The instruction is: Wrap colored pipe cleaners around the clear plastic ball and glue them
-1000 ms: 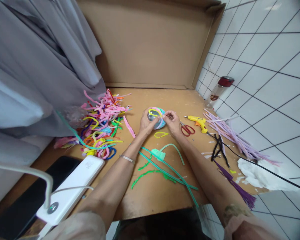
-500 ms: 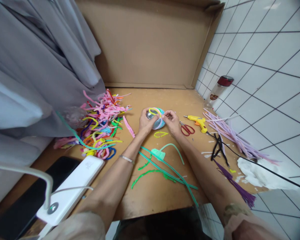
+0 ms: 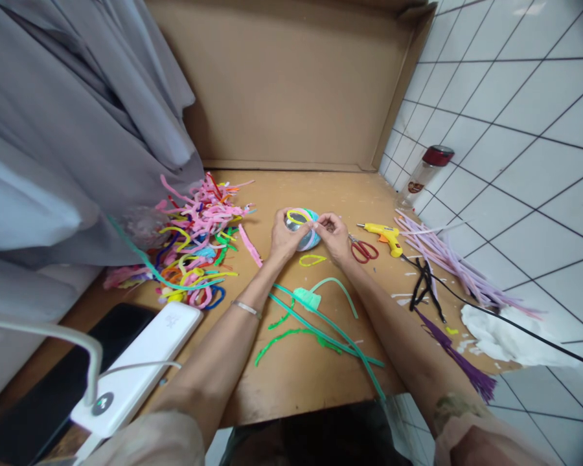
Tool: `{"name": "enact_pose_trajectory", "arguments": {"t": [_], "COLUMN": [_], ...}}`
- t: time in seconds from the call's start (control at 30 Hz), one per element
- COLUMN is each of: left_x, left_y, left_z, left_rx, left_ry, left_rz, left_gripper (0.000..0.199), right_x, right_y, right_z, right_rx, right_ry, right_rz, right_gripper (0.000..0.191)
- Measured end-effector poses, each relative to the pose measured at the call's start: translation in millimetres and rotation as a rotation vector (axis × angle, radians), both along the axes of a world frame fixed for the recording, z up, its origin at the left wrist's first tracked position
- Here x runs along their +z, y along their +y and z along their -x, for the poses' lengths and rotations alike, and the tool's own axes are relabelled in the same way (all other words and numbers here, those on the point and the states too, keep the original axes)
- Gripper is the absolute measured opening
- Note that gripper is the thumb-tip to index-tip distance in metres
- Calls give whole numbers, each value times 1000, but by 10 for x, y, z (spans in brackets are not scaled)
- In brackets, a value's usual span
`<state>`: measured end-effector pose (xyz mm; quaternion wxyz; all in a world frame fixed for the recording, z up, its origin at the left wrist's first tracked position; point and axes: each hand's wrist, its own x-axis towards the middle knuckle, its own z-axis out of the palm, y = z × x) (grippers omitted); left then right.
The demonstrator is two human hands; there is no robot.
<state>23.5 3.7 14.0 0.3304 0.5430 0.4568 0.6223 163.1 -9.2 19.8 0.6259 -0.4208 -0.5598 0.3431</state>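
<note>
The round piece (image 3: 307, 239), wrapped in pale blue, pink and green fuzzy strands, is between my hands over the middle of the worktop (image 3: 272, 388), nearer the far edge than the near one. A yellow loop (image 3: 297, 211) lies against its upper left, around a dark, shiny patch. I cannot tell whether its underside touches the wood.

My left hand (image 3: 285, 238) is clamped on its left side, the thumb reaching across the front. My right hand (image 3: 334, 238) is at its right side, thumb and fingertip drawn together at the strands; I cannot tell whether they pinch anything thin.

Just below the piece, a second yellow loop (image 3: 315, 256) lies flat. Between my forearms, towards the near edge, long teal strips (image 3: 320, 316) cross beside a pale green patch (image 3: 307, 298) and bright green pieces (image 3: 286, 334).

Right of my right hand are red-handled scissors (image 3: 365, 260), then a yellow glue gun (image 3: 386, 234) with its nozzle pointing left. Further towards the right edge lie a bundle of lilac stems (image 3: 454, 268), black bent stems (image 3: 422, 288), a purple tassel (image 3: 466, 367) and white wadding (image 3: 495, 336). A clear bottle (image 3: 420, 181) with a red lid stands near the far right corner, by the tiles.

To my left, a pink strip (image 3: 249, 244) lies beside a heap of mixed coloured stems (image 3: 208, 226). Towards the near left corner is a white power pack (image 3: 140, 369) with a cable across it, next to a black slab (image 3: 102, 343). A cardboard panel (image 3: 291, 84) rises behind the far edge.
</note>
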Motion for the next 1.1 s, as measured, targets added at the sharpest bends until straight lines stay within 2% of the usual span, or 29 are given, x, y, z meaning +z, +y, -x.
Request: {"name": "enact_pose_trajectory", "arguments": {"t": [0.5,0.77,0.93,1.1], "left_x": [76,77,30,33], "left_y": [-16,-7,23,-2], "left_z": [-38,-22,-29,-44], "left_rx": [65,60,47,39], "left_ry": [45,41,0,4], "left_rz": [64,67,19,17], "left_gripper": [47,48,47,47], "right_x": [-18,30,49,81], "right_y": [20,-1,-8,-8], "right_z": [-6,-63,-69,-59], "right_rx": [35,136,114,110], "right_ry": [58,92,83,54], "right_rz": [48,88,121,141], "right_gripper": [24,37,47,43]}}
